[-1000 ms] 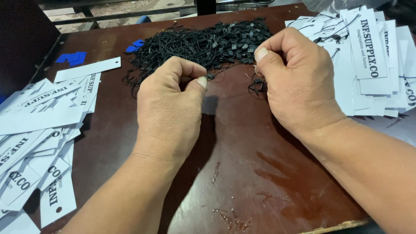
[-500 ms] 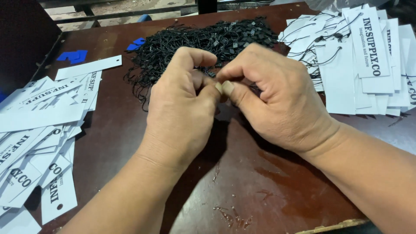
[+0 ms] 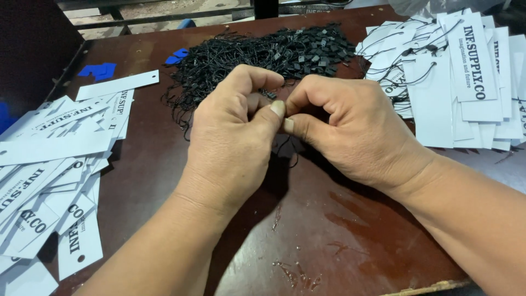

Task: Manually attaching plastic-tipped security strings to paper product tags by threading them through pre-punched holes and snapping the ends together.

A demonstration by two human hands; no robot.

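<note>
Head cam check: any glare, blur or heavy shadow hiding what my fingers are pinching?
Head view: sharp, evenly lit; faint sheen on the table only. The left hand and right hand cast a dark shadow beneath, and the black string nearly disappears in it.

On the table [image 3: 164,181], strings [image 3: 263,57] lie behind the hands, between loose tags [image 3: 49,164] left and strung tags [image 3: 466,82] right.

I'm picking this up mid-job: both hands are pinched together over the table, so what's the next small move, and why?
Probably draw the black cord clear and carry it to a white tag on the left pile. The left hand and right hand meet thumb to thumb on it, below the pile of black cords; the tags on the right already carry cords.
</note>
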